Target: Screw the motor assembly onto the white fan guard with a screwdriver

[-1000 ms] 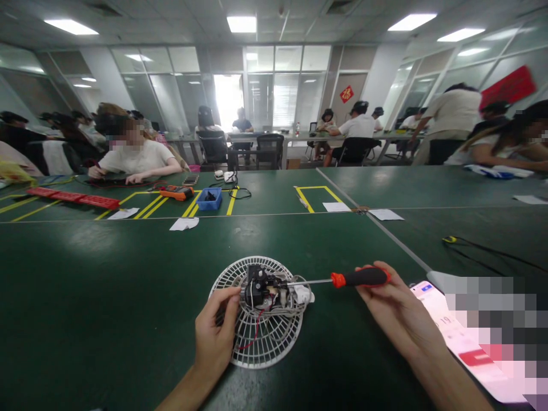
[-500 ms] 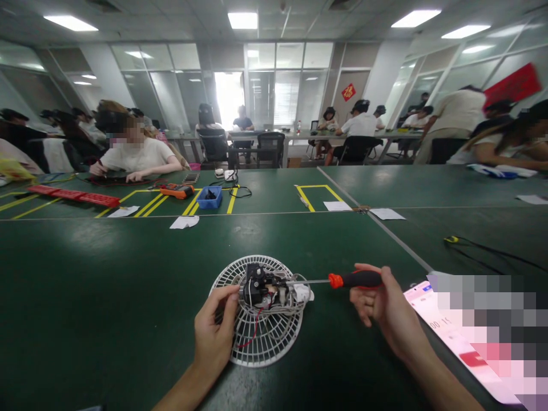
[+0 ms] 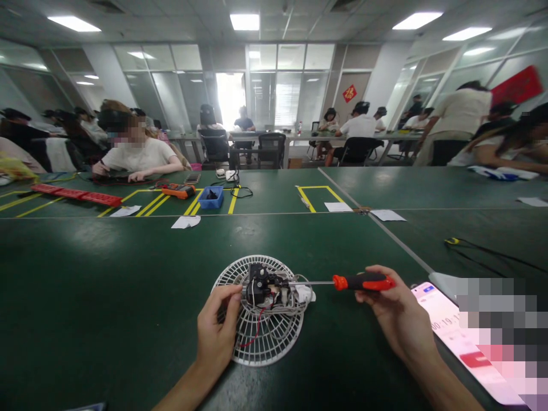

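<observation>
A white round fan grille (image 3: 261, 342) lies flat on the green table (image 3: 107, 285) in front of me. A small black motor unit (image 3: 259, 288) with red and white wires sits on its upper half. My left hand (image 3: 216, 334) rests on the grille's left side, fingers closed against the motor unit. My right hand (image 3: 396, 317) grips the red and black handle of a screwdriver (image 3: 362, 281). Its thin shaft runs level to the left, and the tip meets the motor unit.
A phone (image 3: 462, 337) with a lit screen lies right of my right arm. Farther back are a blue bin (image 3: 210, 198), an orange meter (image 3: 177, 191), red strips (image 3: 77, 195), paper slips and a black cable (image 3: 488, 251). Several people sit at tables behind.
My right hand shifted its fingers along the screwdriver handle, moving slightly left and back right. The screwdriver tip stays at the motor unit. My left hand holds still.
</observation>
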Available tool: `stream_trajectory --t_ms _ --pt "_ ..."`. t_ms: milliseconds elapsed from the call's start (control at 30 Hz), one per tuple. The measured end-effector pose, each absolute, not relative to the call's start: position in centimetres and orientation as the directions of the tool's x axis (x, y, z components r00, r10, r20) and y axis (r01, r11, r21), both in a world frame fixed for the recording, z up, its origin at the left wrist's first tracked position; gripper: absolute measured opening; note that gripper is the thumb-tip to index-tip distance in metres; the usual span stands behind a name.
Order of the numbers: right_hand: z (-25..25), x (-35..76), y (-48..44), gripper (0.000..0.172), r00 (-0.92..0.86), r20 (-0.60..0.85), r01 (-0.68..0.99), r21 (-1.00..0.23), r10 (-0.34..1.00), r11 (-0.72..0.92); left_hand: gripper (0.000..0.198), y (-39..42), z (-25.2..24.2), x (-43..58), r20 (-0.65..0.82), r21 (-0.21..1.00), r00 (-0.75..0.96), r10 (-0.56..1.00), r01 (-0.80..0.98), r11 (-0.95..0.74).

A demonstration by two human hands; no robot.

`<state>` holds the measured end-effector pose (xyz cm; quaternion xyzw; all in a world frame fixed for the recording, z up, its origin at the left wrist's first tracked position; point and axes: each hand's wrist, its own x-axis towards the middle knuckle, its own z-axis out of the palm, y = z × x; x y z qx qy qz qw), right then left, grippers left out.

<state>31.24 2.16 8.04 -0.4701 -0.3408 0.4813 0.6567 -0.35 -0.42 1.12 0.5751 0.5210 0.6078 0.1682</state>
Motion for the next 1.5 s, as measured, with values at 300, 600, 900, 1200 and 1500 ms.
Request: stream_trajectory --t_ms 300,600,900,1200,1500 --pt "8.5 31.1 2.2 0.034 0.267 -0.010 -0.316 -0.946 0.964 0.078 0.017 -0.6 0.8 -0.6 0.513 0.832 -0.276 0.813 0.393 -0.392" --pt "6.6 32.5 2.8 0.053 0.299 0.000 0.159 -0.986 0.954 -0.049 0.019 -0.5 0.9 -0.3 0.466 0.869 -0.316 0.826 0.338 -0.361" --pt "7.7 32.0 2.9 0.032 0.290 -0.050 -0.306 -0.951 0.956 0.043 0.014 -0.5 1.6 -0.2 0.555 0.810 -0.278 0.784 0.394 -0.434" --pt "7.3 32.4 3.1 0.044 0.234 -0.151 -0.244 -0.965 0.960 -0.093 0.013 -0.5 1.4 -0.3 0.569 0.798 -0.285 0.772 0.418 -0.434" --pt "7.8 32.5 2.9 0.024 0.231 -0.074 -0.366 -0.930 0.970 0.016 0.012 -0.4 1.6 -0.4 0.609 0.767 -0.251 0.752 0.425 -0.480"
